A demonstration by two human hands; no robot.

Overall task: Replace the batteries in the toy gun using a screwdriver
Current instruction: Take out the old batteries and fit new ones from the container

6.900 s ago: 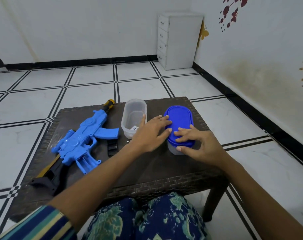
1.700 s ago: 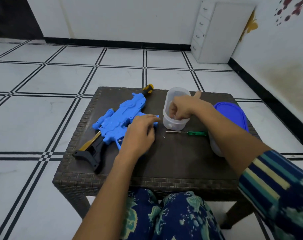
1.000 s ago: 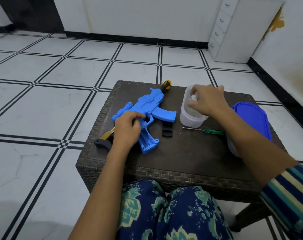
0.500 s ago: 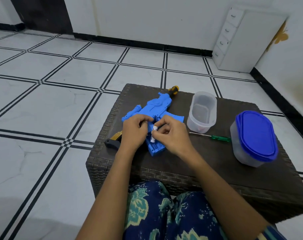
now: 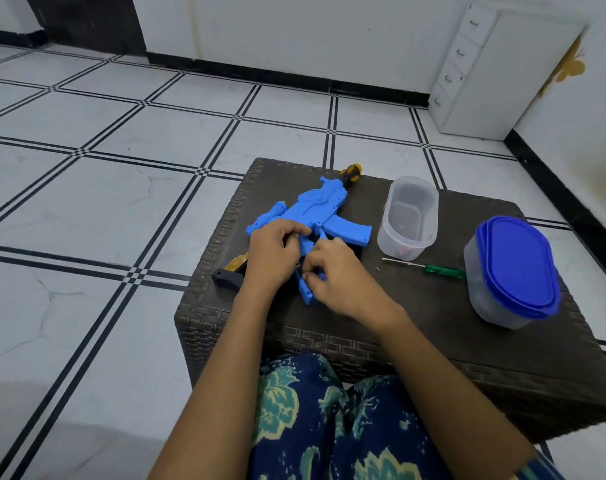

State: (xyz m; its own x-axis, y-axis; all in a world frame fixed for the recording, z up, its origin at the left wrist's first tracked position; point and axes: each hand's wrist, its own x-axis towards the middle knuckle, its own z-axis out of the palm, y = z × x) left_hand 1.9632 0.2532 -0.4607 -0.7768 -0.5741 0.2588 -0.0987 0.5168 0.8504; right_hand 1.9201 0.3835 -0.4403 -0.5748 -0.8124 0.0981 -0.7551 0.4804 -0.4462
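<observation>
Toy gun (image 5: 324,209) on brown woven table (image 5: 415,306)

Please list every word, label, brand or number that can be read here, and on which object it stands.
None is legible. The toy gun, the screwdriver, the clear container and the lidded container show no readable text; the wall decal is only a picture.

Table (image 5: 415,306), from centre: toy gun (image 5: 324,206), 9 o'clock; open tub (image 5: 391,237), 12; screwdriver (image 5: 429,268), 2; lidded tub (image 5: 512,268), 3. Bare top toward 6.
</observation>
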